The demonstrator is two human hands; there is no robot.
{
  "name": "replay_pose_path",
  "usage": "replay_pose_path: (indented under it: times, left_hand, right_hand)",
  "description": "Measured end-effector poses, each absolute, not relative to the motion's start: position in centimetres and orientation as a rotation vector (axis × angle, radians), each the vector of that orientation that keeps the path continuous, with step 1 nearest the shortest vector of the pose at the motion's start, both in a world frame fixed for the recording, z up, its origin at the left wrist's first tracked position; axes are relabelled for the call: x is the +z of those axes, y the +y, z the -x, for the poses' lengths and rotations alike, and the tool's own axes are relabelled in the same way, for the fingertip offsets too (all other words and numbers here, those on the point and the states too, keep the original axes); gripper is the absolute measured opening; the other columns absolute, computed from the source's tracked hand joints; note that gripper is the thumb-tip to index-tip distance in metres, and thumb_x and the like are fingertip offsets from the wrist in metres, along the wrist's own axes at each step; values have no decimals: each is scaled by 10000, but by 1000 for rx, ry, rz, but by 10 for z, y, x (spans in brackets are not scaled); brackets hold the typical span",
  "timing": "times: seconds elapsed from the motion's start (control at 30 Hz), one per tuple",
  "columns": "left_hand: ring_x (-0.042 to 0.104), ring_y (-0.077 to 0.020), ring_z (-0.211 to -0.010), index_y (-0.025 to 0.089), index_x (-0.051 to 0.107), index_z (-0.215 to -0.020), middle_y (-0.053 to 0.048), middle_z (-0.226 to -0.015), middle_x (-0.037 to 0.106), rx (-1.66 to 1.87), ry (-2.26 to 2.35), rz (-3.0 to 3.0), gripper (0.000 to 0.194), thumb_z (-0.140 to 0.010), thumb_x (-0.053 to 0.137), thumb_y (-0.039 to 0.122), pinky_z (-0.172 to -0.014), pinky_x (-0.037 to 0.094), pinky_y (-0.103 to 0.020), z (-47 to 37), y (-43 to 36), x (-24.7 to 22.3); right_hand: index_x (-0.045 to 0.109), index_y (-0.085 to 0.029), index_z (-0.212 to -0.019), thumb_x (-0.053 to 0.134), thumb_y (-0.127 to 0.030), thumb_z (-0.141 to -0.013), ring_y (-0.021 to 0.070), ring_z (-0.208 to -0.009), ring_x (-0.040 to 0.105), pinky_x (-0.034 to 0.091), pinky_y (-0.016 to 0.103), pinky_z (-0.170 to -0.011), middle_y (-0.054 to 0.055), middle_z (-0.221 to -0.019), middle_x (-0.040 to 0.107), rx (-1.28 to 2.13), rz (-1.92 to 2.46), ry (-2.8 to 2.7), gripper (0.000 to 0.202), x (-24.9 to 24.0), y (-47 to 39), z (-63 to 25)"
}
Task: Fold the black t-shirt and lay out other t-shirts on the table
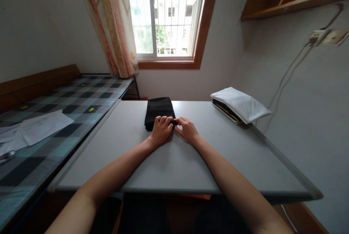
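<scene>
A black cloth (160, 107), folded into a thick, roughly rectangular bundle, lies on the white table; what kind of garment or fabric it is I cannot tell. My left hand (161, 129) is over its near right part, fingers curled onto the fabric and thumb by the corner. At that same corner, my right hand (186, 129) pinches the cloth's edge between thumb and fingers. The two hands almost touch. Part of the near edge is hidden under my left hand.
A stack of folded cloths (240, 104), white on top with black and yellow below, sits at the table's (174, 172) back right. To the left, a checked bed (62, 97) carries papers (40, 128). Cables (285, 75) hang down the right wall beneath a wooden shelf (297, 3).
</scene>
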State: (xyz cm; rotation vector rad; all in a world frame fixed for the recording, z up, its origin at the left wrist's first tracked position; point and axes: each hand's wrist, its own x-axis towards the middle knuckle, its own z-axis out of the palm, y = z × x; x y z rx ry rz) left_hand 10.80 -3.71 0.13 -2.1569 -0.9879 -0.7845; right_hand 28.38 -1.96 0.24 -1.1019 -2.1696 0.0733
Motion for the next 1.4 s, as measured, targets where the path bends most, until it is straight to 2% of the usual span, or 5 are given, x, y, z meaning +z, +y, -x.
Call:
replay_pose_path:
  times: [0.5, 0.67, 0.93, 1.1, 1.4]
  left_hand:
    - [489, -263, -1064, 210, 705, -820, -90, -1209, 596, -675, -995, 2304, 88, -846, 623, 228, -885, 357, -459, -98, -30, 11]
    - [480, -270, -1094, 235, 721, -909, -94, -1229, 568, -571, -1014, 2413, 111, -824, 656, 266, -905, 357, -455, -81, -36, 27]
    - [516, -249, -1008, 241, 723, -876, -87, -1135, 602, -567, -1000, 2376, 126, -864, 598, 234, -869, 392, -424, -29, -42, 20]
    - [533, -252, -1012, 215, 721, -786, -91, -1131, 610, -620, -1011, 2380, 114, -838, 622, 235, -880, 406, -436, -23, -39, 17]
    - [511, -278, -1054, 204, 703, -763, -116, -1151, 611, -606, -1056, 2295, 136, -830, 595, 154, -875, 405, -461, -32, -45, 16]
  right_hand:
    - [620, -179, -988, 608, -222, -867, 210, -849, 564, 396, 327, -780, 71, -938, 651, -85, 1275, -2244, 129, 3, -24, -277]
    - [634, -213, -1117, 607, -196, -845, 258, -1015, 487, 362, 383, -874, 117, -1129, 579, -339, 1129, -2316, 274, 6, -27, -274]
    - [697, -236, -1033, 527, -228, -915, 271, -1119, 402, 341, 414, -906, 130, -1281, 496, -461, 1024, -2387, 207, 4, -26, -272]
    - [718, -201, -860, 526, -201, -907, 270, -1048, 434, 351, 407, -861, 117, -1224, 552, -487, 1056, -2410, 198, 5, -28, -268]
    - [692, -166, -905, 464, -120, -904, 264, -909, 463, 354, 385, -747, 148, -1075, 594, -547, 1160, -2370, 232, 7, -28, -254]
